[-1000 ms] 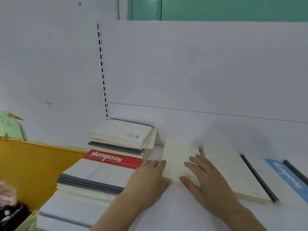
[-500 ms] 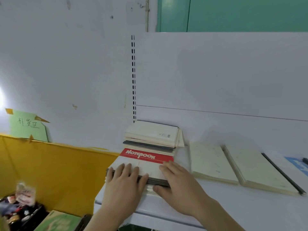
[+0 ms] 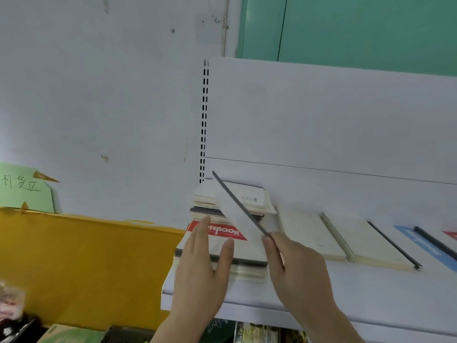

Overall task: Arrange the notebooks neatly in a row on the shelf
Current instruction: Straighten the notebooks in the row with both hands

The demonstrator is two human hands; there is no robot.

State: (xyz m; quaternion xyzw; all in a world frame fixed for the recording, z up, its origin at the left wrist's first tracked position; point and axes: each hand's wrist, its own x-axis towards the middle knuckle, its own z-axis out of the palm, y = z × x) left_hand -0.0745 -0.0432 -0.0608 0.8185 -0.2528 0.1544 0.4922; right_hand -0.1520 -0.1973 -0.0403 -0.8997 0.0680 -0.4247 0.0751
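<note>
- Over the left end of the white shelf [image 3: 346, 288], my right hand [image 3: 300, 269] now pinches the near corner of a thin notebook with a dark spine [image 3: 238, 210] and holds it lifted and tilted; half a second ago both hands lay flat on the near stack.
- My left hand [image 3: 200, 266] has come off that stack's near edge and now hovers over it, fingers straight and a little spread, holding nothing.
- Since the earlier frame the view has swung left, so the shelf's left corner sits nearer the middle.
- Below my hands lies the stack topped by the red "Notebook" cover [image 3: 222, 233]; farther back, against the panel, stands a second stack of pale notebooks [image 3: 215, 196], and the lifted notebook hides part of it.
- To the right, two cream notebooks [image 3: 306, 233] lie flat side by side, the right one with a black spine, then a blue-covered notebook [image 3: 425, 243] at the frame's edge.
- Left of the shelf stand a yellow board [image 3: 86, 256] and a green paper sign [image 3: 24, 189] on the wall.
- The lifted notebook rises up and to the far left from my right fingertips [image 3: 268, 241], just right of my left fingers.
</note>
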